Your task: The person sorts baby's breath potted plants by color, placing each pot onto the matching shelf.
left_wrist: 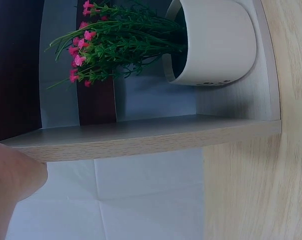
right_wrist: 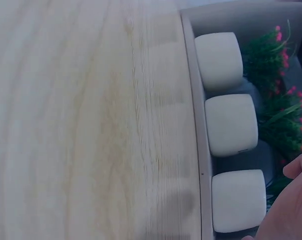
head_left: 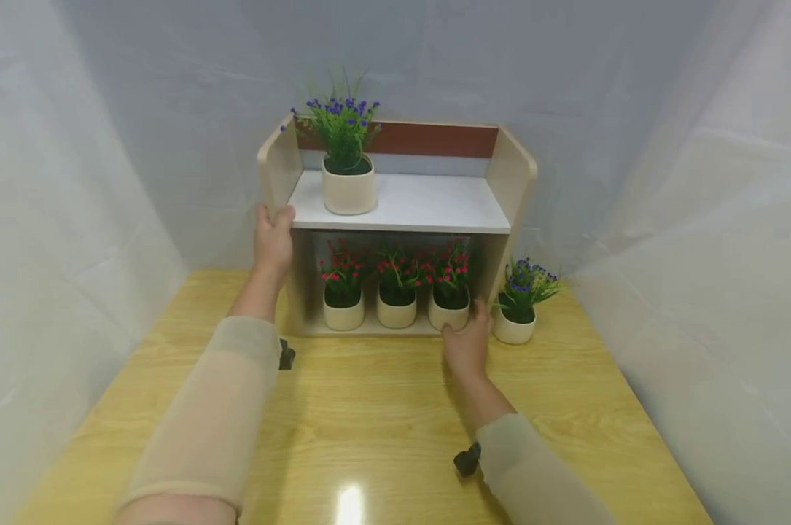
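Note:
A small two-tier wooden shelf [head_left: 402, 227] stands on the table. My left hand [head_left: 273, 244] grips its left side panel [left_wrist: 156, 142], thumb at the front edge near the upper board. Three white pots with red flowers line the lower tier: a left one [head_left: 344, 315], a middle one [head_left: 397, 313] and a right one [head_left: 446, 315]. My right hand [head_left: 469, 346] holds the right red-flowered potted plant [right_wrist: 238, 202], its thumb at the front and fingers along the right side. On the upper tier, toward the left, sits a purple-flowered potted plant [head_left: 349, 189].
Another purple-flowered potted plant [head_left: 515, 328] stands on the table just outside the shelf's right side, close to my right hand. The wooden table [head_left: 369, 408] stretches in front of the shelf. Pale sheeting [head_left: 697, 240] hangs behind and on both sides.

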Demonstrator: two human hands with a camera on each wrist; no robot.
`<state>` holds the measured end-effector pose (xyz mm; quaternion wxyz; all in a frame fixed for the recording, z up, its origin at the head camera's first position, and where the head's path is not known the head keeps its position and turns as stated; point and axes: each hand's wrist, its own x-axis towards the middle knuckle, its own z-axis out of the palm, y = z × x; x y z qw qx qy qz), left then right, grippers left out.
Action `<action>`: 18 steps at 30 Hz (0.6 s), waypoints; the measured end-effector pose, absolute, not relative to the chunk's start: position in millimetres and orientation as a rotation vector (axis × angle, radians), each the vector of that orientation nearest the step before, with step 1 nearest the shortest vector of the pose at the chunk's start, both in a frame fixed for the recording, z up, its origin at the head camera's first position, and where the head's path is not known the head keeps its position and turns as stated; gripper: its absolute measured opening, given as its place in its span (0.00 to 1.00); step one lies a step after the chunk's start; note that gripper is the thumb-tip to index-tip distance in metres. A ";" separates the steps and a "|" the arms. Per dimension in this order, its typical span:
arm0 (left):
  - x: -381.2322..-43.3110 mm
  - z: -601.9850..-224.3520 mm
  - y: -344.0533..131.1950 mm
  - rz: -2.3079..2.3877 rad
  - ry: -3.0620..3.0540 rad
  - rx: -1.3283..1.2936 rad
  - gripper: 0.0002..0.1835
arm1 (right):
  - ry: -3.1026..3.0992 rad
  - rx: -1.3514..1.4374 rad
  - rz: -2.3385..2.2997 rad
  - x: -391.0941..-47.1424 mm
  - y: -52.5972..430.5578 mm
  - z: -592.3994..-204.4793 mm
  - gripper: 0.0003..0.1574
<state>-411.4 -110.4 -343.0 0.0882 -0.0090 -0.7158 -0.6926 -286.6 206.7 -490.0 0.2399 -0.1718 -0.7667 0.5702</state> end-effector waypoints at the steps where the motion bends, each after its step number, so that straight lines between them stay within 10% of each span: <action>1: -411.6 -342.9 -110.2 -2.059 -2.127 -0.028 0.41 | -2.079 -0.464 1.572 -283.8 206.6 -489.0 0.52; 18: -413.4 -343.4 -110.6 -2.071 -2.117 -0.023 0.39 | -1.934 -0.456 1.512 -248.5 235.7 -471.2 0.45</action>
